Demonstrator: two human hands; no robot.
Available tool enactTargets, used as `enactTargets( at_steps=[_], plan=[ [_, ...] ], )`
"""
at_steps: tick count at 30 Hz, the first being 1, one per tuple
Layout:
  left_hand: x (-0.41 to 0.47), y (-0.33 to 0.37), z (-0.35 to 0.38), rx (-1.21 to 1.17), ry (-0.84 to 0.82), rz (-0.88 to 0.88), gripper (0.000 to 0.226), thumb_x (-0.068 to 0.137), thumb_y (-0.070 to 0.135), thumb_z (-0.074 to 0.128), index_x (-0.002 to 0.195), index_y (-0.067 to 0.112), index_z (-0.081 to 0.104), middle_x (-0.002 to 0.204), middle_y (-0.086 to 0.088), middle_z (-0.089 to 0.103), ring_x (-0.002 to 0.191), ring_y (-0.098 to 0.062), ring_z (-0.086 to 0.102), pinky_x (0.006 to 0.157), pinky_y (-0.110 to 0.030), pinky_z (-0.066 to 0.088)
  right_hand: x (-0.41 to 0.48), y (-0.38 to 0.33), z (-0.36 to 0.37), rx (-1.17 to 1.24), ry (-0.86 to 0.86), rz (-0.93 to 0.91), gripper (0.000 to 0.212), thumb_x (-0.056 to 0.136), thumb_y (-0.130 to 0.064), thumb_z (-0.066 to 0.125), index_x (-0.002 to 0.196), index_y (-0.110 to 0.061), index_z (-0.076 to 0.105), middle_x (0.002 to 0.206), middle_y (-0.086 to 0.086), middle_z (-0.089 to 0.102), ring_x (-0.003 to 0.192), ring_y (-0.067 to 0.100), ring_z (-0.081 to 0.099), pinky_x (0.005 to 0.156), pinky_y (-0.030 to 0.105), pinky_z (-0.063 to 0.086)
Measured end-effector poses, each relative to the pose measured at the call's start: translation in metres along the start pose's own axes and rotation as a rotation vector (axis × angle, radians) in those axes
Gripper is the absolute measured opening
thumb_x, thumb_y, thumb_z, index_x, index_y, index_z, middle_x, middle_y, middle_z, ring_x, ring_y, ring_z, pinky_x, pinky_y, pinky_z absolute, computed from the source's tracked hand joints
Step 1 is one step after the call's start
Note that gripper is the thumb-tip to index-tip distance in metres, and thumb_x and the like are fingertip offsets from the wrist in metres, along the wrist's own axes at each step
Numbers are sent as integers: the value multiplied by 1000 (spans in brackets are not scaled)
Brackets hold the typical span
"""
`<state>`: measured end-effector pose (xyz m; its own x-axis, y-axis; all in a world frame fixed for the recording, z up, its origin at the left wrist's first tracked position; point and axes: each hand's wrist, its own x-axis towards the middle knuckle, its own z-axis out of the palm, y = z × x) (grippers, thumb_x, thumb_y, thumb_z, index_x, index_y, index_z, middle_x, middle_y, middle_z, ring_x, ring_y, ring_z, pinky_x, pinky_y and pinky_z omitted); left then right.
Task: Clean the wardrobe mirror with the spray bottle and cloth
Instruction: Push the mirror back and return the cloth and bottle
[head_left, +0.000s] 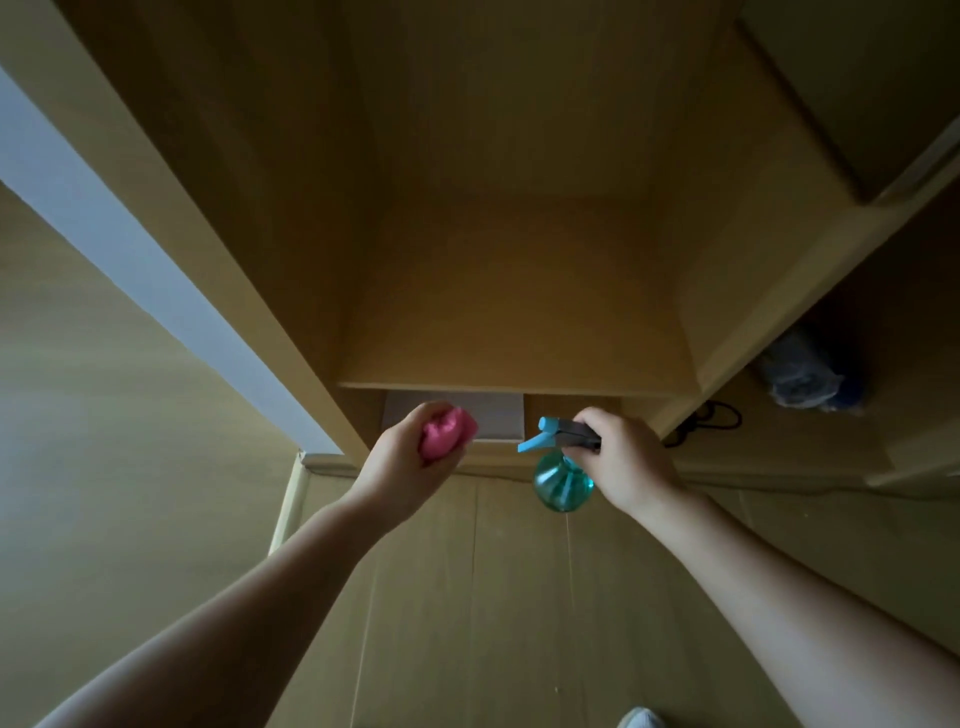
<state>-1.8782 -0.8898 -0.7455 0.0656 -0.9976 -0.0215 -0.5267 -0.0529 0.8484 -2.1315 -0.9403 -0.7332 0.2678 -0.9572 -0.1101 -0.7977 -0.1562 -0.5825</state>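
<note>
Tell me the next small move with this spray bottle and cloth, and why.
Probably aim the translucent teal plastic spray bottle, gripped in your right hand, at the pale grey panel under the wooden shelf, likely the mirror, and squeeze once. Your left hand holds the bunched pink cloth, ready to wipe.

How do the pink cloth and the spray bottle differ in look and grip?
The cloth is pink and soft, bunched into a wad; the spray bottle is rigid, with a clear teal body and blue trigger. The left hand grips the cloth, hiding much of it; the right hand grips the spray bottle by its head, body hanging below. Both are held up before the wardrobe.
</note>
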Motion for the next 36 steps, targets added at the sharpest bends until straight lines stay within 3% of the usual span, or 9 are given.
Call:
enactTargets(
  at_steps=[6, 10, 15, 19, 23, 27, 30, 34, 36],
  plan=[
    [21, -109, 79, 24, -20, 17, 45, 77, 29, 78, 100, 56, 49, 90, 30, 60, 85, 10, 59, 63, -8, 46, 31, 85, 93, -32, -27, 94, 8, 89, -18, 65, 92, -13, 59, 78, 2, 61, 72, 22, 56, 59, 31, 37],
    [45, -158, 118, 28, -10, 47, 38, 77, 31, 76, 102, 48, 52, 92, 24, 62, 84, 4, 61, 68, -16, 50, 65, 130, 132, -16, 1, 141, 12, 91, -16, 63, 85, -19, 53, 73, -4, 53, 64, 10, 50, 51, 24, 30],
    [65, -203, 155, 46, 37, 82, 37, 77, 29, 77, 107, 37, 57, 90, 21, 63, 84, 3, 61, 71, -21, 50, 107, 173, 164, -87, 65, 120, 15, 88, -16, 67, 83, -19, 52, 81, 2, 58, 79, 25, 59, 63, 32, 42],
    [76, -221, 168, 74, 49, 93, 37, 78, 29, 76, 108, 37, 57, 90, 22, 62, 83, -3, 62, 70, -22, 51, 132, 195, 182, -113, 76, 120, 11, 89, -19, 66, 92, -19, 55, 91, 6, 64, 84, 24, 61, 69, 34, 49],
    [88, -225, 169, 75, 60, 104, 41, 79, 28, 76, 104, 49, 51, 93, 24, 61, 86, 7, 60, 67, -13, 47, 147, 210, 190, -115, 80, 160, 19, 93, -22, 61, 112, -17, 57, 96, 4, 62, 88, 23, 61, 68, 34, 48],
    [93, -226, 175, 59, 57, 117, 41, 78, 29, 76, 105, 48, 51, 93, 24, 62, 87, 9, 59, 68, -11, 48, 155, 219, 194, -119, 85, 158, 9, 94, -21, 59, 91, -24, 51, 80, -5, 55, 81, 21, 61, 60, 31, 43],
    [97, -226, 177, 43, 61, 120, 40, 78, 28, 76, 106, 47, 53, 94, 24, 62, 88, 8, 59, 69, -13, 49, 159, 221, 193, -111, 82, 150, 5, 94, -21, 58, 98, -21, 55, 86, 0, 60, 84, 22, 62, 68, 37, 51],
    [96, -229, 177, 29, 45, 128, 41, 79, 28, 76, 108, 46, 53, 97, 22, 62, 89, 8, 59, 68, -9, 49, 164, 226, 191, -93, 108, 156, 11, 93, -27, 60, 101, -21, 55, 92, 4, 62, 88, 25, 63, 73, 39, 53],
    [94, -229, 178, 25, 49, 134, 41, 79, 27, 76, 109, 43, 54, 96, 23, 61, 89, 9, 58, 69, -9, 50, 166, 227, 194, -94, 102, 169, 31, 92, -32, 62, 120, -20, 55, 107, 6, 64, 100, 28, 63, 79, 40, 53]
  ],
)
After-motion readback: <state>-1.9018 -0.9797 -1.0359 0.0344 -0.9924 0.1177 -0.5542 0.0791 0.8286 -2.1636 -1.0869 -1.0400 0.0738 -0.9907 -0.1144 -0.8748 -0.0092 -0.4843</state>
